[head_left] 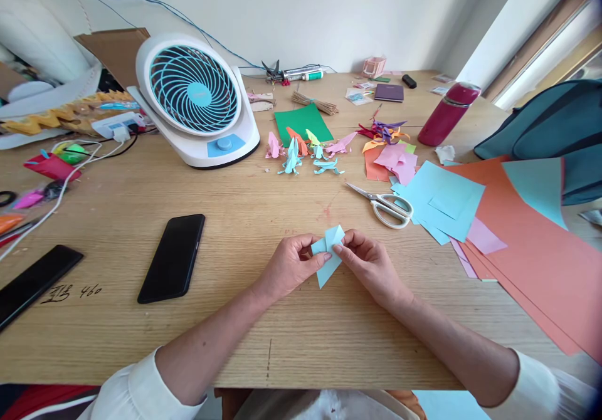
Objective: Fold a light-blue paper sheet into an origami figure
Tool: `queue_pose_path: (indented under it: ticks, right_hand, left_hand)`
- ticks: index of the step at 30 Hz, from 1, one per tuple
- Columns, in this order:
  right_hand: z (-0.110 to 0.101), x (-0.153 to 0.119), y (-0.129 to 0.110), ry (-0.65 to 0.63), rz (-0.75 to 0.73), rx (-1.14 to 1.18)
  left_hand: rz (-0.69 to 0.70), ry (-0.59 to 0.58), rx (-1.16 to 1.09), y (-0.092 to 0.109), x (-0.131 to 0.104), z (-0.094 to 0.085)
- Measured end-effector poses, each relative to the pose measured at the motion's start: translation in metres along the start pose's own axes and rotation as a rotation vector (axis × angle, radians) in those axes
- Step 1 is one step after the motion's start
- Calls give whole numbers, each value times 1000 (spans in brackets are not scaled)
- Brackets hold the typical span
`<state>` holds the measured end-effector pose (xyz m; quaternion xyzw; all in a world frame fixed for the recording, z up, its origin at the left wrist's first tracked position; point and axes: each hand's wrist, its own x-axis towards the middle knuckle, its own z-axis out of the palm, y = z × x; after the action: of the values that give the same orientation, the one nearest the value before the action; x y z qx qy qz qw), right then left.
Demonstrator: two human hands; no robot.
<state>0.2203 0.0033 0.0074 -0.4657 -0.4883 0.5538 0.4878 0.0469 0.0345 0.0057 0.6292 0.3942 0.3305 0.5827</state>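
A small piece of folded light blue paper (328, 268) is held just above the table between both my hands. My left hand (292, 262) pinches its left side between thumb and fingers. On the right side, my right hand (369, 262) grips the paper, its thumb pressed on the front face. A pointed corner hangs down below my fingers and folded flaps stand up at the top. Beyond the hands lie several folded paper figures, among them a light blue one (291, 157) and a pink one (342, 145). White-handled scissors (392, 210) rest to the right.
A white fan (197, 94) stands at the back left. One black phone (172, 258) lies left of my arms, another (40, 279) farther left. Light blue sheets (439, 191) and large orange sheets (540, 263) cover the right side, near a red bottle (446, 116) and a teal bag (545, 128).
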Motion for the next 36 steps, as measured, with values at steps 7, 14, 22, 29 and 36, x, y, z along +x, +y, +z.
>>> queue_pose_path:
  ticks: [7,14,22,29,36]
  right_hand:
    - [-3,-2,-8,-68,5,-16]
    - [-5,-1,-1,-39,-64,25]
    - [-3,1,-8,-248,-58,182]
    - [-6,3,-2,-80,21,236]
    - [-6,7,1,100,-80,161]
  left_hand:
    - [-89,18,-231,2,2,-3]
    - [-193,9,-472,6,3,-4]
    - [-300,-228,-623,8,1,-1]
    - [-221,-256,-422,1,1,-1]
    - [-168,-162,-441,-2,2,-4]
